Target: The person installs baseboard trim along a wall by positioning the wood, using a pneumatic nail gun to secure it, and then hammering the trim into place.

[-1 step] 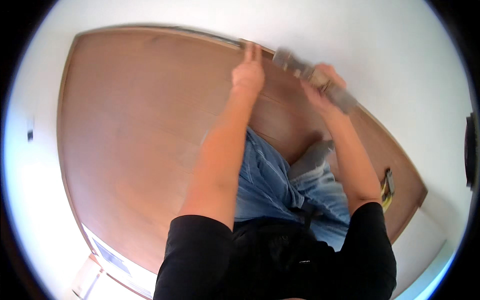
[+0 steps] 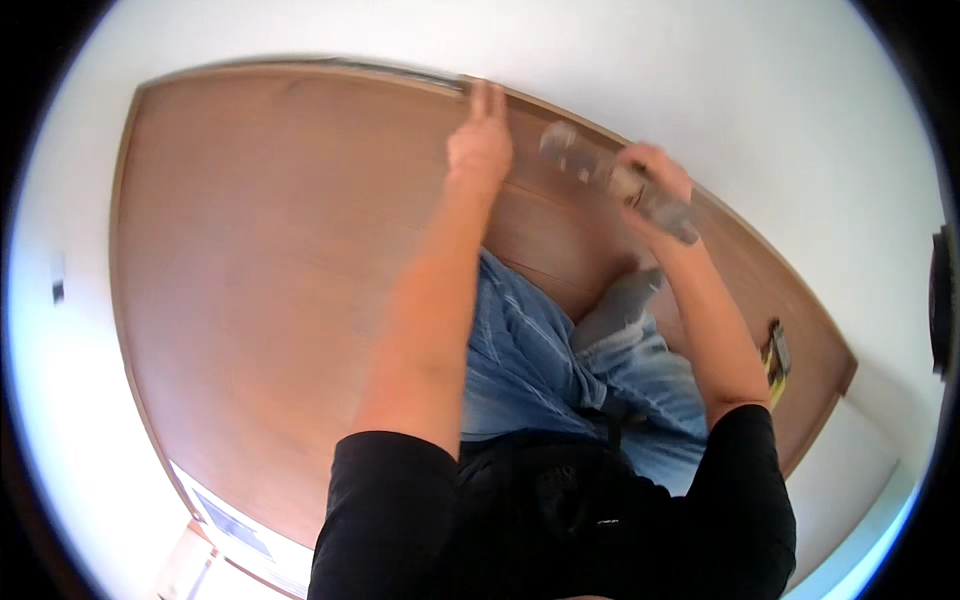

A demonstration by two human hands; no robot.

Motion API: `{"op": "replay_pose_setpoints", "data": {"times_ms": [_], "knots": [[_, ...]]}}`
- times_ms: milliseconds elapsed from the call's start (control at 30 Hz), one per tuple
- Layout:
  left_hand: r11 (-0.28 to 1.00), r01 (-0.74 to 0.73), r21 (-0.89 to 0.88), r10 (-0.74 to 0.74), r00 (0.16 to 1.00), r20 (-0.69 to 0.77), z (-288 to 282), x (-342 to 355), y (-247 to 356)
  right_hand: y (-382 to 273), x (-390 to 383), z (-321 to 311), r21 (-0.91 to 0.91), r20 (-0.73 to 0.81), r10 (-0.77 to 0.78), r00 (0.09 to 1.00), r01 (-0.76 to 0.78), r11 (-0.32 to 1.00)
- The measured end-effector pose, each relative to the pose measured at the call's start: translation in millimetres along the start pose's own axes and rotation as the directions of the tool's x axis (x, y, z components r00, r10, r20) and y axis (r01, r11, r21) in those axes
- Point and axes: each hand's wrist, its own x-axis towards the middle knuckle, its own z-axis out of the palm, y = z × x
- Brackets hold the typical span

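Left hand open, fingers straight and together, flat against the brown wooden door at its top edge. Right hand closed around a blurred clear bottle-like tool, held near the door's upper right edge. Blue jeans below. White wall surrounds the door.

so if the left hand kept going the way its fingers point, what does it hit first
The left hand lies flat on the brown wooden floor, fingers aimed at the floor's far edge. Straight on, it would likely meet the white wall just past that edge; nothing else shows in between, though depth is hard to judge.
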Motion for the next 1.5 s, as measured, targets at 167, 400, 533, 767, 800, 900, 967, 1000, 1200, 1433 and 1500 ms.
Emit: {"op": "replay_pose_setpoints", "data": {"times_ms": [167,400,533,767,800,900,967,1000,1200,1433,1500], "knots": [[0.996,-0.073,0.051,0.080,0.984,-0.160,27.5,16.0,9.3,68.0,-155.4,-102.7,-0.323,0.267,0.325,0.907,-0.233,0.917],[0.922,-0.182,0.342,0.281,0.921,-0.268,55.5,46.2,-52.1,130.7,-234.0,-150.0,-0.585,0.390,0.584,0.712,-0.298,0.754],[0.963,-0.194,0.186,0.227,0.957,-0.178,41.4,5.1,2.5,172.4,-284.8,-163.3,-0.660,0.380,0.577,0.723,-0.224,0.717],[0.976,-0.155,0.151,0.185,0.959,-0.213,43.4,15.5,-2.4,189.9,-297.9,-165.6,-0.662,0.376,0.528,0.762,-0.178,0.728],[0.972,-0.179,0.154,0.210,0.954,-0.214,48.1,19.6,-6.7,189.7,-302.2,-169.0,-0.659,0.371,0.528,0.764,-0.184,0.729],[0.928,-0.305,0.213,0.361,0.877,-0.317,70.1,37.8,-31.3,184.2,-307.0,-181.0,-0.604,0.317,0.398,0.861,-0.140,0.784],[0.936,-0.270,0.228,0.337,0.876,-0.346,59.8,37.5,-54.6,173.7,-304.6,-202.1,-0.573,0.256,0.415,0.873,-0.209,0.792],[0.938,-0.259,0.229,0.328,0.878,-0.348,63.2,37.7,-56.7,172.1,-318.5,-222.0,-0.569,0.196,0.427,0.883,-0.253,0.783],[0.964,-0.210,0.165,0.250,0.928,-0.275,51.9,18.9,-17.9,171.2,-531.0,-359.6,-0.780,-0.291,0.862,0.415,-0.624,0.037],[0.983,-0.074,0.168,0.103,0.980,-0.172,27.1,2.8,-8.9,181.0,-620.8,-353.0,-0.686,-0.394,0.907,0.151,-0.705,-0.181],[0.983,-0.041,0.179,0.068,0.987,-0.147,19.3,-3.3,-14.1,184.4,-600.0,-337.8,-0.708,-0.390,0.904,0.177,-0.685,-0.172]]}}
